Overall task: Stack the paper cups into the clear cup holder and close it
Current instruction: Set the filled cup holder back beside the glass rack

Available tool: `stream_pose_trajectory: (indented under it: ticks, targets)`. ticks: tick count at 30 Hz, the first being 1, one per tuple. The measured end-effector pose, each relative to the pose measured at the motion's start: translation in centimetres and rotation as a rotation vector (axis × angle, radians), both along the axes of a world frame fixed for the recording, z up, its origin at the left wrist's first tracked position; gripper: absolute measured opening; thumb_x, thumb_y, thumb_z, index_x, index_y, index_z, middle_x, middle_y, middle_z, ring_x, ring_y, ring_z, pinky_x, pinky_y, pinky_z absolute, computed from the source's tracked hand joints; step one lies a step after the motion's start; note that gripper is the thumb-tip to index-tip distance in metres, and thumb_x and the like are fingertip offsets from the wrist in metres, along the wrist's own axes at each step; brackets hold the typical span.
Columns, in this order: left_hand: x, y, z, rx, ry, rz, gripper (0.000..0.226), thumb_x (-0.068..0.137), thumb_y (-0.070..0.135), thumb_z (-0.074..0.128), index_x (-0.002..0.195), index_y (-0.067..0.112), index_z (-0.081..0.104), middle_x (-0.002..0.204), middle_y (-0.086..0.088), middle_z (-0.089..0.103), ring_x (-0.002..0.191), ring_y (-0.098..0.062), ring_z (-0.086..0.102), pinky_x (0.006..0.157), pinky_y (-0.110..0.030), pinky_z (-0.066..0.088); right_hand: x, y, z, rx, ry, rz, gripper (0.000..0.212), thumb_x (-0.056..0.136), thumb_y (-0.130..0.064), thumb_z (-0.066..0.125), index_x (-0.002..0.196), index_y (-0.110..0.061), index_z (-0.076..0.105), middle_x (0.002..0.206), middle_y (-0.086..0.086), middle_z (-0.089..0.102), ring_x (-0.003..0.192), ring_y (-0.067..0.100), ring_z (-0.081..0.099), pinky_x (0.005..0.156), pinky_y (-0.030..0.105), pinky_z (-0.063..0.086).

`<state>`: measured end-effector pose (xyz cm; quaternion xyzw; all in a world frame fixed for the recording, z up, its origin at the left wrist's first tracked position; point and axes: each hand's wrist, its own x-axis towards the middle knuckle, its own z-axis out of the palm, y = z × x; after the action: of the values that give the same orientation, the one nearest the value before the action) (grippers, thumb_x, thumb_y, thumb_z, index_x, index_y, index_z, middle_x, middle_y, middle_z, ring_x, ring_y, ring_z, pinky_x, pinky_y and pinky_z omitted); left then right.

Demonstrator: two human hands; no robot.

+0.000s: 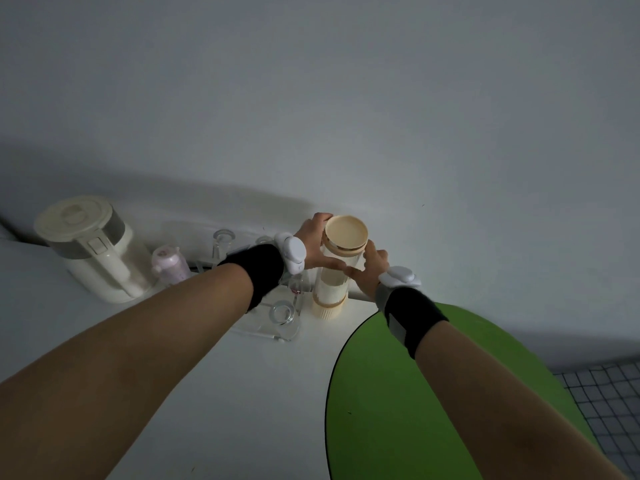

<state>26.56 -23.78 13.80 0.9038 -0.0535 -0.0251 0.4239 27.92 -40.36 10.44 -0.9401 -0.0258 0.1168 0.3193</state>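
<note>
Since the white worktop (207, 393) is crowded along its far edge, we take care how we handle the tall piece there. A green round surface (398, 393) overlaps the worktop's right side, and a cream electric kettle (90, 251) stands well to the left. The clear cup holder (332, 282) stands upright near the wall on its beige base, with the paper cups (330, 292) stacked in its lower half.

Our left hand (317, 247) wraps the top of the tube, fingers behind and thumb across the front. Our right hand (370, 268) clamps the opposite side just under the beige lid (346, 233), which sits on top and looks level.

We judge the closing to be the step in hand. To do it well, we should keep one hand steadying the tube, seat the lid evenly all round, and press straight down so that the holder does not tip. A glass tumbler (282, 313) sits just beside it on a clear tray, so sideways force is the risk.
</note>
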Motion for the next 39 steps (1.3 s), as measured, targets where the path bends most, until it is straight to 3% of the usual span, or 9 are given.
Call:
stream_pose_trajectory:
  ticks: [2,5,8,11,15,20,26,34,39]
  targets:
    - [0.2,0.7,0.0,0.125,0.03,-0.021,0.091,0.062,0.028,0.088,0.133,0.004,0.036,0.119,-0.017,0.047,0.093,-0.021,0.05,0.086,-0.043,0.05,0.7,-0.5,-0.7,-0.02,0.031,-0.005,0.078,0.082,-0.032,0.063,0.142,-0.042,0.013,0.132,0.008,0.04,0.108,0.034,0.057,0.095,0.051,0.047]
    - [0.4,1.0,-0.1,0.137,0.086,-0.009,0.084,0.062,0.021,0.088,0.126,0.002,0.038,0.121,-0.018,0.046,0.102,-0.027,0.053,0.09,-0.048,0.049,0.4,-0.1,-0.8,0.134,0.105,-0.067,0.08,0.084,-0.004,0.064,0.148,-0.013,0.016,0.13,0.015,0.047,0.113,0.033,0.056,0.076,0.031,0.051]
    - [0.4,0.6,-0.3,0.068,0.113,-0.009,0.085,0.063,0.019,0.088,0.122,0.0,0.03,0.122,-0.017,0.049,0.109,-0.032,0.057,0.091,-0.05,0.05,0.5,0.3,-1.1,0.163,0.146,-0.059,0.067,0.077,0.0,0.071,0.129,-0.003,0.029,0.113,0.011,0.052,0.105,0.029,0.058,0.055,0.02,0.041]
    - [0.6,0.2,-0.5,0.011,0.071,0.06,0.087,0.059,0.021,0.09,0.121,0.002,0.032,0.117,-0.015,0.053,0.103,-0.028,0.06,0.089,-0.045,0.051,0.8,1.0,-0.6,0.191,0.102,-0.037,0.073,0.073,-0.011,0.078,0.128,-0.006,0.03,0.11,0.006,0.052,0.1,0.025,0.056,0.066,0.03,0.048]
    - [1.0,0.0,0.3,-0.002,0.121,0.034,0.053,0.047,0.033,0.078,0.089,0.026,0.046,0.101,-0.003,0.052,0.089,-0.018,0.052,0.078,-0.026,0.043,1.4,1.1,-0.2,0.084,0.054,0.001,0.077,0.066,-0.025,0.08,0.129,-0.018,0.036,0.112,0.005,0.054,0.102,0.029,0.058,0.088,0.047,0.05]
    - [1.3,0.2,-0.8,0.001,0.079,0.079,0.072,0.063,0.015,0.087,0.121,0.002,0.046,0.117,-0.012,0.056,0.102,-0.027,0.06,0.083,-0.036,0.052,3.1,0.5,-1.9,0.075,0.037,0.009,0.079,0.061,-0.022,0.079,0.127,-0.023,0.035,0.117,0.006,0.052,0.104,0.032,0.059,0.09,0.051,0.051]
    - [1.6,-0.1,-0.8,-0.021,0.068,0.113,0.073,0.062,0.018,0.088,0.118,0.007,0.044,0.116,-0.008,0.058,0.099,-0.024,0.061,0.082,-0.04,0.054,2.8,0.9,-0.3,0.162,0.036,-0.012,0.083,0.064,-0.013,0.084,0.131,-0.007,0.037,0.124,0.008,0.051,0.112,0.026,0.053,0.095,0.045,0.048]
    - [2.1,-0.5,-1.0,-0.038,0.061,0.123,0.071,0.062,0.018,0.088,0.117,0.006,0.044,0.115,-0.008,0.057,0.094,-0.021,0.059,0.073,-0.03,0.049,3.4,0.4,-1.3,0.209,0.0,-0.003,0.083,0.065,-0.014,0.082,0.134,-0.01,0.035,0.128,0.009,0.053,0.116,0.029,0.054,0.096,0.045,0.047]
    - [1.9,-0.8,-1.0,-0.044,0.063,0.13,0.075,0.063,0.016,0.088,0.122,0.003,0.043,0.12,-0.011,0.056,0.097,-0.019,0.055,0.077,-0.028,0.046,3.2,0.3,-1.3,0.2,0.008,-0.001,0.081,0.066,-0.015,0.081,0.132,-0.01,0.035,0.126,0.009,0.054,0.115,0.03,0.055,0.097,0.049,0.048]
